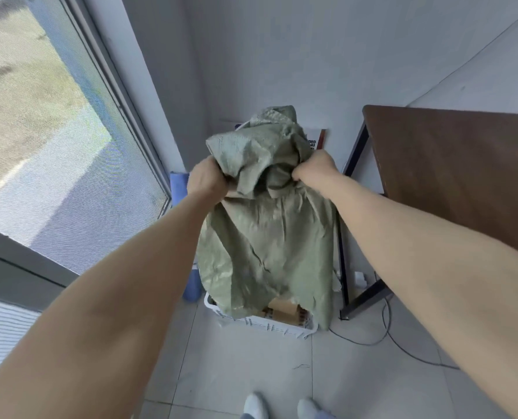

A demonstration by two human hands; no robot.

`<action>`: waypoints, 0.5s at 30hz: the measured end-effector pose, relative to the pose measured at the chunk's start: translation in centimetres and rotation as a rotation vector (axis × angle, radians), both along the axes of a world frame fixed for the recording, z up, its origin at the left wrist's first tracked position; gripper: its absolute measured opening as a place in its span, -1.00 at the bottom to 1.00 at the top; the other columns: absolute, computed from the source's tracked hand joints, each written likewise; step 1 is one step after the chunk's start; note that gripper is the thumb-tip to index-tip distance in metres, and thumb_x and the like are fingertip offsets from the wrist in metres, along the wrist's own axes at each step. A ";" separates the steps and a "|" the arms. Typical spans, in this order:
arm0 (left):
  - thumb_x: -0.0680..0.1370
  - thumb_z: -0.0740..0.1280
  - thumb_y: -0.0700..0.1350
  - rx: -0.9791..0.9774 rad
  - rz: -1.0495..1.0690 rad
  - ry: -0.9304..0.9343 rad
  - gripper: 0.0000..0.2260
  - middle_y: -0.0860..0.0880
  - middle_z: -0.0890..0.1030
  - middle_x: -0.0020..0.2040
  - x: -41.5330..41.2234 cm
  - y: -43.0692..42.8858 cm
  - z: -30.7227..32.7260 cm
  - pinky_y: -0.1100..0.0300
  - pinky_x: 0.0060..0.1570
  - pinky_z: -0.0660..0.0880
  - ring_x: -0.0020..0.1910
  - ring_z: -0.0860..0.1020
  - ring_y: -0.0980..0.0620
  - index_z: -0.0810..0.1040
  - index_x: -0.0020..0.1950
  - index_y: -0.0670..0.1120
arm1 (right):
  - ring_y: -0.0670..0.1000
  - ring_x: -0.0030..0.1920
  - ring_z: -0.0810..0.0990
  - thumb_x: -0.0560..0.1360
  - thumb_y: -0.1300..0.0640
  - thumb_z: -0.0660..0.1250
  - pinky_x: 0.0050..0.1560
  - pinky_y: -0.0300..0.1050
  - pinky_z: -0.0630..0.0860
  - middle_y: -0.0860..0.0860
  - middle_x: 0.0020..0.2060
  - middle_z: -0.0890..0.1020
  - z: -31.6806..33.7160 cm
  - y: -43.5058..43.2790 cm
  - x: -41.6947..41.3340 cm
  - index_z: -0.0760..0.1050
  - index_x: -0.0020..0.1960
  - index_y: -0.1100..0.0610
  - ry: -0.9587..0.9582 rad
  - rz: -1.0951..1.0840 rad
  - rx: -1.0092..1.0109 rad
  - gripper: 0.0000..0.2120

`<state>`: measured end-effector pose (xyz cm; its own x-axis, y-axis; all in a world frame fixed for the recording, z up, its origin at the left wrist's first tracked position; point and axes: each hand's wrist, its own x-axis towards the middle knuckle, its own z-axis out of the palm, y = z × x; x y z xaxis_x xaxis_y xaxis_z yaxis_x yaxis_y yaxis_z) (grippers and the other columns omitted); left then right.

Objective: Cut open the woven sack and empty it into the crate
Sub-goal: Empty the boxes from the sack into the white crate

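I see the sack hanging over the crate on the floor, boxes in the crate, the window left, the tabletop right, cables beneath it.

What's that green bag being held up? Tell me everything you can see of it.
The woven sack is dull green, crinkled, plastic-looking weave. It hangs limp, upside down, bunched at the top where the left hand and right hand each clench a fistful. Its ragged open end drapes into the white slatted crate on the floor, where brown cardboard boxes show beneath.
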<state>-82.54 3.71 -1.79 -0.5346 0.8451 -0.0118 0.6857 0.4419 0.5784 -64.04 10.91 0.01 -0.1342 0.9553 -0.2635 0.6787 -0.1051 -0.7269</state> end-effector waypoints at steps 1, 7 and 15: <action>0.42 0.28 -0.13 -0.037 -0.043 -0.028 -0.64 -0.18 0.59 0.13 0.5 0.1 0.3 0.00 0.11 0.43 0.14 0.52 -0.22 0.47 0.21 -0.16 | 0.13 0.02 0.60 0.37 0.31 0.35 -0.07 -0.14 0.52 0.15 -0.05 0.60 0.1 -0.2 0.0 0.54 0.09 0.29 0.024 0.013 0.021 -0.71; 0.35 0.41 0.06 -0.290 -0.062 -0.123 -0.44 -0.08 0.56 0.20 0.4 0.9 -0.5 -0.12 0.31 0.35 0.19 0.49 -0.16 0.43 0.32 -0.06 | 0.19 0.08 0.56 0.47 0.29 0.23 0.02 -0.05 0.48 0.13 -0.05 0.56 1.3 -0.5 -0.7 0.46 0.09 0.11 -0.045 0.063 0.238 -0.78; 0.52 0.12 -0.17 -0.213 -0.065 0.109 -0.65 -0.18 0.48 0.26 0.0 1.4 -1.3 -0.04 0.22 0.36 0.27 0.39 -0.25 0.41 0.30 -0.13 | 0.22 0.11 0.55 0.50 0.25 0.22 -0.01 -0.06 0.45 0.20 0.12 0.57 1.8 -0.4 -0.1 0.43 0.27 0.20 -0.221 0.129 0.264 -0.66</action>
